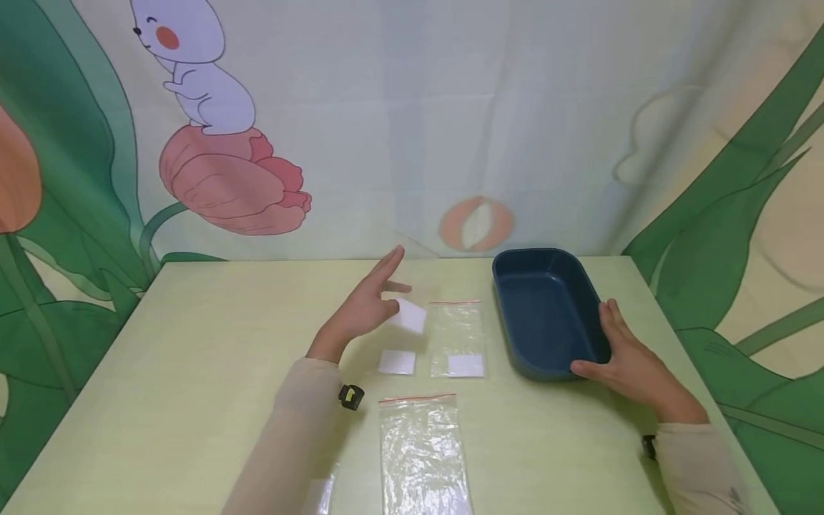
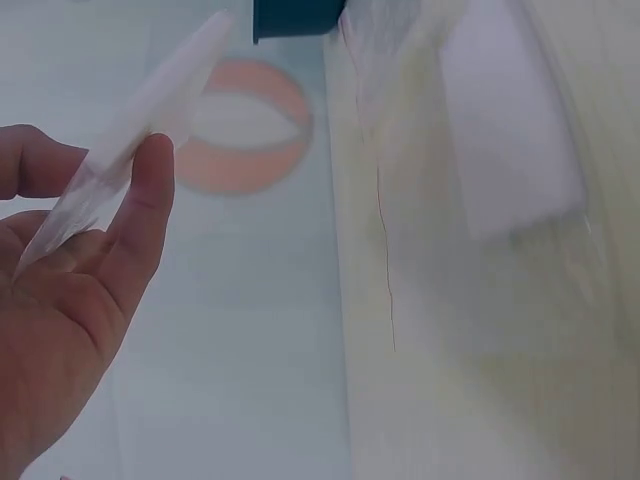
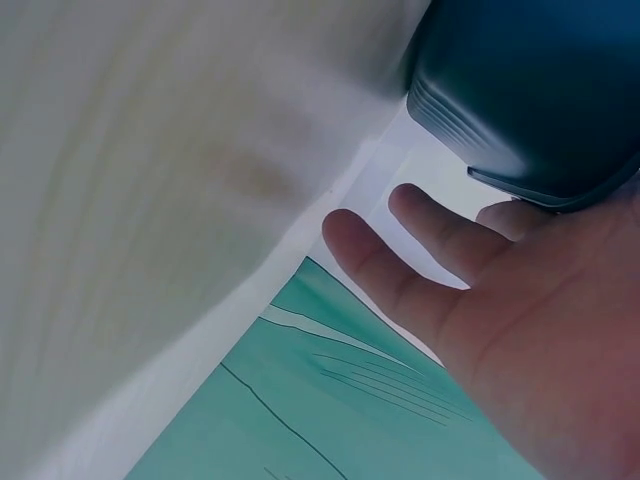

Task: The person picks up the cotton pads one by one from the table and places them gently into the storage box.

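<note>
Nearest to the camera lies an empty zip bag (image 1: 421, 450) with a red seal line, and its lower end is cut off by the bottom edge of the head view. At about 8 o'clock from it, a small pale piece (image 1: 320, 493) is half hidden by the left sleeve, and I cannot tell what it is.

The left hand (image 1: 368, 304) is raised above the yellow-green table (image 1: 193, 372), palm turned to the side, fingers pointing to 1 o'clock. It pinches a white pad (image 1: 409, 315) between thumb and fingers; in the left wrist view the pad (image 2: 140, 130) is seen edge-on and blurred. Under this hand, at 6 o'clock, a second white pad (image 1: 397, 362) lies flat on the table. At 3 o'clock from it lies another zip bag (image 1: 458, 337) with a white pad inside (image 1: 466, 365).

The right hand (image 1: 627, 361) rests against the near right corner of the dark blue tray (image 1: 547, 315), fingers straight along the side wall, thumb on the near wall. In the right wrist view the fingers (image 3: 400, 270) are spread and relaxed under the tray's rim (image 3: 540, 100); much of this picture is blurred.
</note>
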